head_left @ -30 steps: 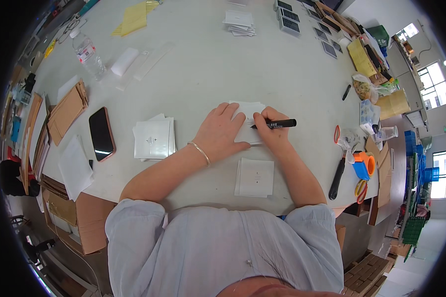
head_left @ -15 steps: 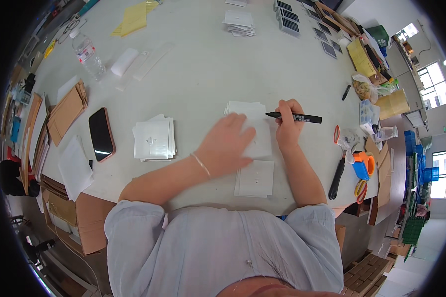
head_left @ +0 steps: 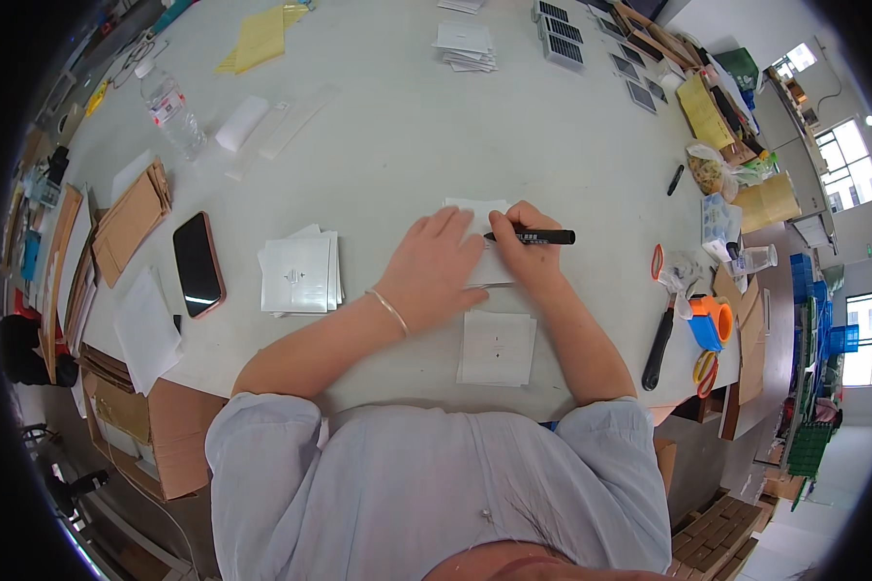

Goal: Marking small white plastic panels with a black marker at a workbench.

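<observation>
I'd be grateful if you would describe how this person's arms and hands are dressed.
Short, loose, pale blue-grey sleeves cover the upper arms. The left hand is ungloved, with a thin, shiny bracelet at its wrist. The right hand is ungloved too, with no bracelet visible.

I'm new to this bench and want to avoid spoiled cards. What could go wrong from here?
Ink might smear: the right hand holds the black marker with its tip close to the left hand, which lies over white cards. Those cards could shift if the left hand slides. The uneven card pile at the left sits near the left forearm, so a sweep of that arm might scatter it.
</observation>
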`<state>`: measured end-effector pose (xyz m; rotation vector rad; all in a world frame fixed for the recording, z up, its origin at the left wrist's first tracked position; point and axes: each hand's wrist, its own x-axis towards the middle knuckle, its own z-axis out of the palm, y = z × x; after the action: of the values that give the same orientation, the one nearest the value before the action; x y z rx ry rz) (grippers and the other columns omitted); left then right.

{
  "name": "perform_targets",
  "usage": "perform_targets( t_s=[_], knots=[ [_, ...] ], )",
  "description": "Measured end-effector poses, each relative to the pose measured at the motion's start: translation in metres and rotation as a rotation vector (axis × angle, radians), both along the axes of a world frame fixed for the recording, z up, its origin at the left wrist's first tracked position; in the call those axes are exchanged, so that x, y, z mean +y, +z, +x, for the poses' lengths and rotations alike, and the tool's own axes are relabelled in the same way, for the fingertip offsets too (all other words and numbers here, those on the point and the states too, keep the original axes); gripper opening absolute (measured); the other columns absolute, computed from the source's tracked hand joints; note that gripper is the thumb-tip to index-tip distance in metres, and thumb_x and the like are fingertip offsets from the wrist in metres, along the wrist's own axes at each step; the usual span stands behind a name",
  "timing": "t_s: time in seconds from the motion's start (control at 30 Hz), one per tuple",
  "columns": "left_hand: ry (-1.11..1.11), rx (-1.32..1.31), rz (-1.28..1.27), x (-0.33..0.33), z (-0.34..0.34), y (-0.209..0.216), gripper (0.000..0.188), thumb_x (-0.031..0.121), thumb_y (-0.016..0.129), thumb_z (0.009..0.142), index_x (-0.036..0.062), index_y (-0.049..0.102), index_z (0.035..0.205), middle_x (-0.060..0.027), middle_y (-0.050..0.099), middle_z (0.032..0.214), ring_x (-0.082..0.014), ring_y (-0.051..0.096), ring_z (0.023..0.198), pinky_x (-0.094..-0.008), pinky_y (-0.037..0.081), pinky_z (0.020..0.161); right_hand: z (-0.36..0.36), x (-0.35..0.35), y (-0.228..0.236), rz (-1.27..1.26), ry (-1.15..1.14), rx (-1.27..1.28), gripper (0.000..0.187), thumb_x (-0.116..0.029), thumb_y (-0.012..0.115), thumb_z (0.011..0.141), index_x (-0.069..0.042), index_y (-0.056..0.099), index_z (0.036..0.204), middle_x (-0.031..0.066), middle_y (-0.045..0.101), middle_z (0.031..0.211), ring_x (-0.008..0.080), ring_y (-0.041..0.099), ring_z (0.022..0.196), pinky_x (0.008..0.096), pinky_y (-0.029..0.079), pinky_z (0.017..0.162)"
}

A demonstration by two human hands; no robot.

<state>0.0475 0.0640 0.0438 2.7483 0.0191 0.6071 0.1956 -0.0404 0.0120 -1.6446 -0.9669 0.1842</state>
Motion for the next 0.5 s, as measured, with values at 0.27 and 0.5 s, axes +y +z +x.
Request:
perform_targets(
  t_s=[0.27,0.5],
  knots=[
    [0.018,0.122,-0.034,0.009,0.006,-0.015,0.055,0.036,0.071,0.073,-0.0015,0.053,0.108,-0.0249,0.046,0.127,-0.0362,0.042,0.122,-0.0413,0.036,0.101,-0.001,0.0,-0.001,-0.059,0.0,-0.053,0.026,-0.009,0.066,0.082,-0.003,0.049,0.063,-0.003,0.047,0.056,0.0041,0.036,0.054,0.0232,0.031,0.047],
    [0.093,0.081,0.0,0.005,0.006,-0.015,0.054,0.041,0.071,0.071,-0.0011,0.055,0.101,-0.0242,0.051,0.12,-0.0345,0.048,0.112,-0.0427,0.04,0.095,-0.001,-0.008,0.001,-0.004,0.041,0.016,0.025,-0.008,0.067,0.079,-0.003,0.051,0.061,0.0003,0.048,0.053,0.0053,0.04,0.051,0.0243,0.033,0.045]
  ],
)
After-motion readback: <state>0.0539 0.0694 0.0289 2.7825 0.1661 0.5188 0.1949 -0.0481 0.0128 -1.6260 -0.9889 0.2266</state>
